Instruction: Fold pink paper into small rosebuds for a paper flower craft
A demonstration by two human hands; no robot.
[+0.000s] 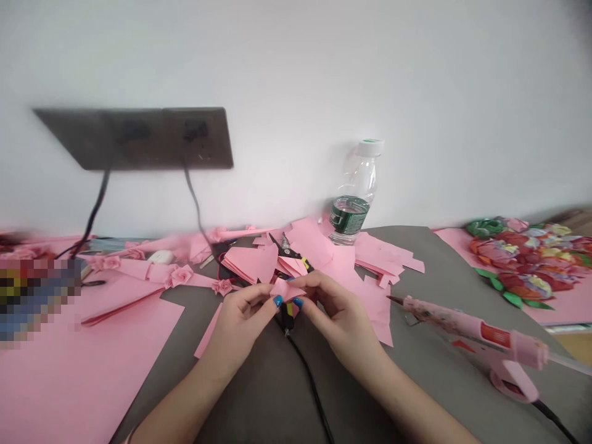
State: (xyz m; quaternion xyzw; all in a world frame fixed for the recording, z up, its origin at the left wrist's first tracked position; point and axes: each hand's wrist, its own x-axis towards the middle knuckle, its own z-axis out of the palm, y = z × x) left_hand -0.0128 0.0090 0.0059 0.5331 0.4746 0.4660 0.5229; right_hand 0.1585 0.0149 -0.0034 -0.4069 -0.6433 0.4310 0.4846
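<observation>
Below, pink paper [352,288] on grey tabletop [252,394], wall [296,68] behind.

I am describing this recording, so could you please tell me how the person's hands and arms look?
The left hand and right hand wear no gloves. Both thumbnails are painted blue. No ring or watch shows. The forearms are bare, apart from a possible sleeve edge at the left one's lower end.

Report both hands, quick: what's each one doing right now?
Left hand: closed, pinching a small folded piece of pink paper between thumb and fingers.
Right hand: closed, pinching the same piece from the other side.
</observation>
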